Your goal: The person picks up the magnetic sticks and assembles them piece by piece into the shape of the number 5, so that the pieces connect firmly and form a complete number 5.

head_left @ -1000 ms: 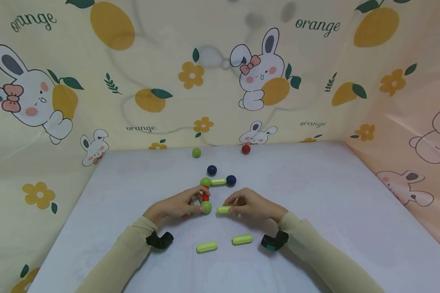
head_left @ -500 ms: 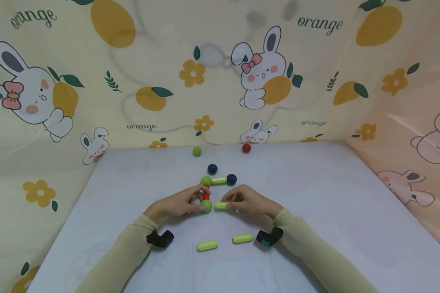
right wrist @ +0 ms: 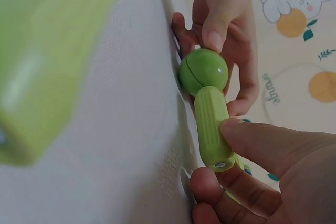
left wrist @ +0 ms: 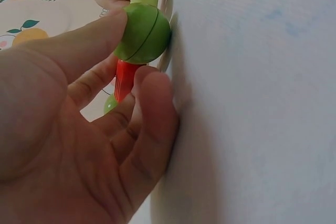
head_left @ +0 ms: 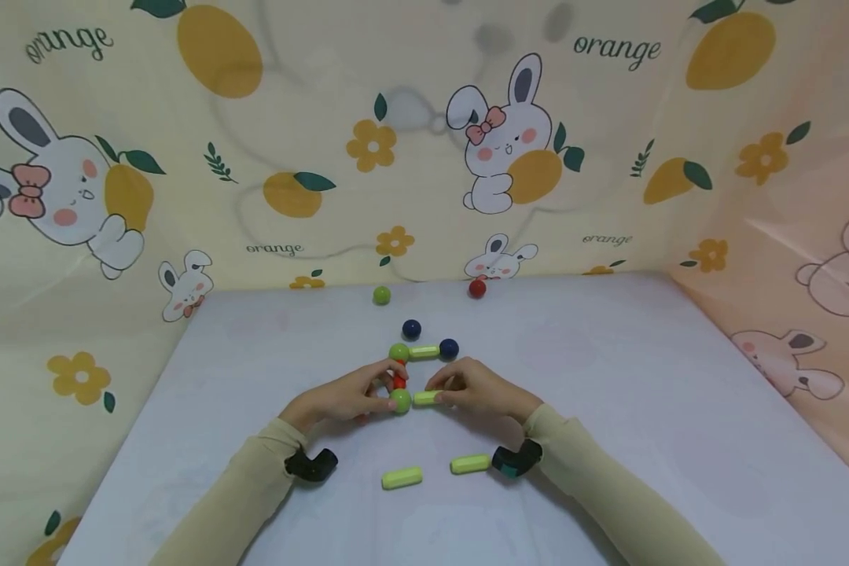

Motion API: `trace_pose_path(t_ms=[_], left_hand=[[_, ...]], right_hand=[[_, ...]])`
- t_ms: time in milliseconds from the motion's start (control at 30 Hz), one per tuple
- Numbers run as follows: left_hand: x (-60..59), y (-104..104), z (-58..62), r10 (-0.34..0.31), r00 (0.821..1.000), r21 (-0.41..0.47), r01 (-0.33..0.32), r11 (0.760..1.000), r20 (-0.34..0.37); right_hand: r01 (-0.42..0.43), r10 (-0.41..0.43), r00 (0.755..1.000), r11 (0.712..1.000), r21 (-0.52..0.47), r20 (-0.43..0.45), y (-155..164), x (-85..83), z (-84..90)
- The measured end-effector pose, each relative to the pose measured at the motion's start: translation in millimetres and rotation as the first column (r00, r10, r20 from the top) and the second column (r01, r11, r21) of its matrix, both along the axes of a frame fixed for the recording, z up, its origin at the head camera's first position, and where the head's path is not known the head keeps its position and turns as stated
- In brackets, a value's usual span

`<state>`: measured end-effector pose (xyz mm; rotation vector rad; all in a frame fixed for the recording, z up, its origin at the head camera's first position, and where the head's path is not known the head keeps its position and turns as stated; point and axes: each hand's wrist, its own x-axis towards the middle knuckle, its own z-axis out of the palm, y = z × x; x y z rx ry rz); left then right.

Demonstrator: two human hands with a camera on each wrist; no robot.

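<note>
My left hand [head_left: 347,393] grips a small frame of magnetic building pieces, its thumb pressed on the near green ball [left wrist: 144,32] and other fingers around the red rod [left wrist: 123,80]. Behind the fingers, that rod leads to a second green ball [head_left: 398,352], joined by a light green rod [head_left: 424,353] to a dark blue ball [head_left: 449,349]. Between thumb and fingers, my right hand [head_left: 484,393] pinches another light green rod [right wrist: 212,124], one end right at the near green ball. Whether they touch is hard to tell. Its free end shows a metal tip.
Two loose light green rods [head_left: 402,478] lie nearer the front. Beyond the frame are a loose dark blue ball [head_left: 411,329], a green ball [head_left: 381,295] and a red ball [head_left: 477,289]. A printed cloth [head_left: 424,196] hangs behind the white table [head_left: 573,354].
The right hand has shifted slightly left, bringing its light green rod up close to the near green ball. The left hand has kept its grip and place.
</note>
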<state>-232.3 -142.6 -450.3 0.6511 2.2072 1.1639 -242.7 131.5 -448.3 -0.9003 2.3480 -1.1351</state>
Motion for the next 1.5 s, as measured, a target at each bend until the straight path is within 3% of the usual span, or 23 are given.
trace_pose_path(t_ms=[1200,1500], left_hand=[[0.4,2.8,1.5,0.023,1.0,0.003,-0.023,1.0,0.017],[-0.4,4.2,-0.1,0.023,1.0,0.003,-0.023,1.0,-0.01]], right_hand=[[0.034,-0.034,0.999,0.999,0.021,0.005,-3.2,-1.3,-2.2],[0.018,-0.018,1.0,1.0,-0.001,-0.006,-0.4,1.7,-0.8]])
